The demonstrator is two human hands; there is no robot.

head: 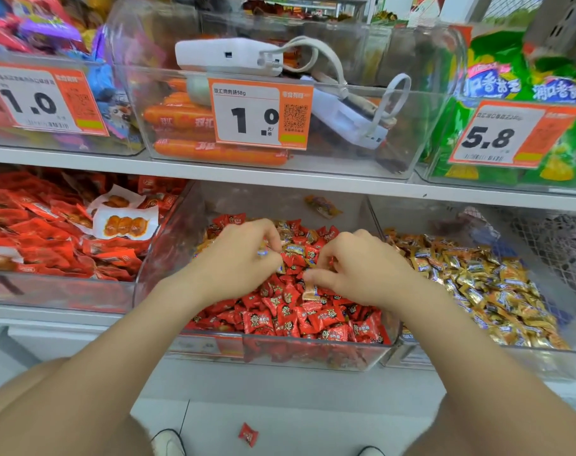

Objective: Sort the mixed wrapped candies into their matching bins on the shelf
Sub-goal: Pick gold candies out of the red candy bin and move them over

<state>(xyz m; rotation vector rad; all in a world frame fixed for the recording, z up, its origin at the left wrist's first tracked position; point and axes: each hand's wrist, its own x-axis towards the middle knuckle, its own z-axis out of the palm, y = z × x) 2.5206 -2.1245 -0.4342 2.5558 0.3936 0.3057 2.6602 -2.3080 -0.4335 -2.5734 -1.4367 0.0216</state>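
A clear middle bin (280,352) on the lower shelf holds mostly red wrapped candies (290,317) with a few gold ones mixed in near the back. Both my hands are inside it. My left hand (237,258) has its fingers curled around a small gold-and-blue wrapped candy (263,250). My right hand (355,268) has curled fingers digging among the red candies; its thumb lies beside a gold candy (309,292). The bin to the right (543,360) is filled with gold wrapped candies (477,278).
The left bin holds red snack packets (50,235). On the upper shelf stand bins with sausages (194,133), a white device with a cable (230,55) and green bags (510,83). A red candy (248,434) lies on the floor by my shoes.
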